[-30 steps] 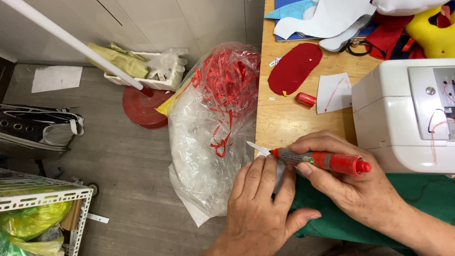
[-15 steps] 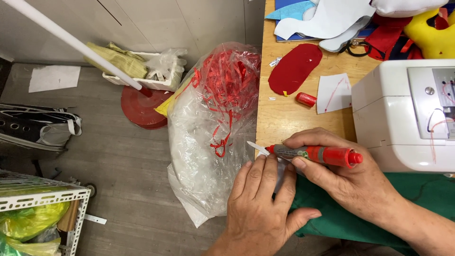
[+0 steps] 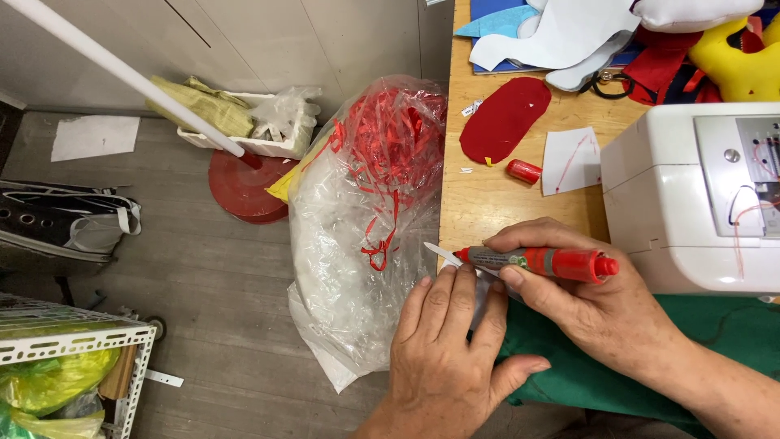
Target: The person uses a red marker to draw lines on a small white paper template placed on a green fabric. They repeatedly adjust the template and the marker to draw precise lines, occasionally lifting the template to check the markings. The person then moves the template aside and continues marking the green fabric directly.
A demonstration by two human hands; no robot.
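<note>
— What is filling the frame, starting with the biggest thing?

— The wooden table [image 3: 496,203] is running down the right half of the frame, with the white sewing machine [image 3: 699,195] sitting at the right edge. Hanging off the table's left side, at centre frame, a clear plastic bag [image 3: 349,244] is holding red trimmings. Green fabric [image 3: 585,366] is lying along the lower right, under the hands.

— And the hands?

— The left hand [image 3: 447,358] is pressing flat, fingers together, on a small pale pattern piece [image 3: 443,254] at the table's edge, bottom centre. The right hand [image 3: 593,301] is gripping a red marker [image 3: 536,262], tip pointing left and touching that piece just above the left fingertips.

— How far along is the marking looking?

— Judging from this view, it is under way: the tip is sitting at the piece's edge, but the fingers are hiding most of it, so I cannot tell how much line is drawn. The marker's red cap [image 3: 524,171] is lying off, higher up the table, beside a white paper square [image 3: 571,159] and a cut red felt oval [image 3: 504,119], so at least one shape is already looking cut.

— What is left?

— Probably finishing the outline; the green fabric is showing no marks that I can make out.
</note>
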